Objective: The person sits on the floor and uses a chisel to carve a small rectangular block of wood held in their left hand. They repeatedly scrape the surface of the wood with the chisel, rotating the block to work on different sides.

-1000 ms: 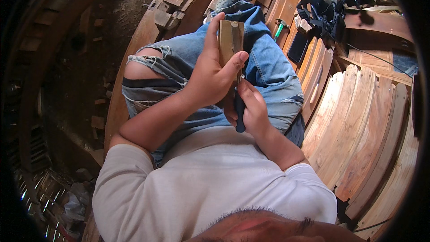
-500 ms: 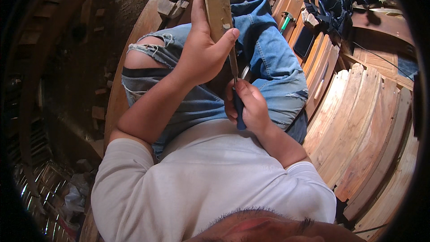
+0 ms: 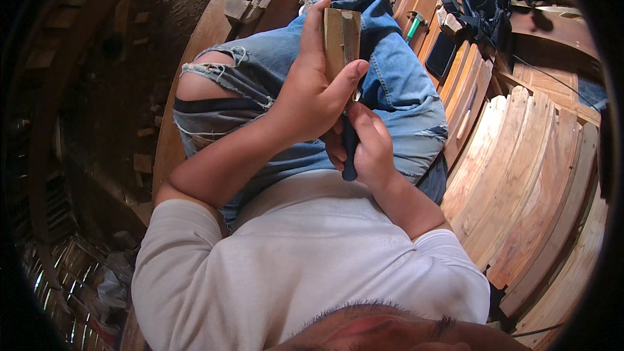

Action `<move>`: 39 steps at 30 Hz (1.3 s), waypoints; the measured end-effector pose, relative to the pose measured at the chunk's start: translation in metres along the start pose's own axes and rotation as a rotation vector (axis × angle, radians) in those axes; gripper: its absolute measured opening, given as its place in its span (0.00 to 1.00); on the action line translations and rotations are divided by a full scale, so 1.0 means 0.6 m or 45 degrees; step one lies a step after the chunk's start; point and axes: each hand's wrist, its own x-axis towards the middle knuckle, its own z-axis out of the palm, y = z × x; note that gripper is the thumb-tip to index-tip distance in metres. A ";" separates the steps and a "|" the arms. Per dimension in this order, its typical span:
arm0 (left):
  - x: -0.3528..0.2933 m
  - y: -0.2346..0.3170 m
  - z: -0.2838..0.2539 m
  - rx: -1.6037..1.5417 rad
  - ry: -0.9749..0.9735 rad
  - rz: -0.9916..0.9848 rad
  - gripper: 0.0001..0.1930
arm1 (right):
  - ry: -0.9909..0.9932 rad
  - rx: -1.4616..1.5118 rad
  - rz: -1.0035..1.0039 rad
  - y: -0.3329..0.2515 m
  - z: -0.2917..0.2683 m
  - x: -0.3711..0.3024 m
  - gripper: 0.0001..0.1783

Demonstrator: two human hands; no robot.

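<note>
My left hand (image 3: 316, 88) grips a flat tan block (image 3: 334, 42) and holds it upright over my lap. Its index finger runs up the left edge and its thumb lies across the lower right. Whether the block is wood or stone I cannot tell. My right hand (image 3: 374, 146), just below and to the right, is closed round the dark blue handle of a chisel (image 3: 350, 146). The chisel points up and away from me, its blade apparently along the block's right side. My left thumb hides part of that contact.
My legs in torn jeans (image 3: 406, 104) are folded beneath my hands. To the right lie a hammer with a green handle (image 3: 414, 26), a black phone (image 3: 441, 54), a dark bag (image 3: 478, 3) and several wooden boards (image 3: 507, 169). Wood offcuts (image 3: 244, 6) sit at the far left.
The block has moved right and nearer to me, and turned slightly. My right hand has shifted up a little, so that more of the chisel blade now overlaps the block.
</note>
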 end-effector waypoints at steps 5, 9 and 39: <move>0.014 -0.009 -0.013 0.004 0.060 0.086 0.49 | -0.060 -0.073 -0.002 0.014 -0.004 -0.013 0.23; 0.014 -0.010 -0.015 -0.037 0.072 0.046 0.49 | -0.029 -0.101 0.005 0.023 -0.008 -0.014 0.22; 0.035 -0.039 -0.027 -0.078 0.084 0.235 0.35 | -0.119 0.105 -0.029 -0.015 -0.021 0.003 0.20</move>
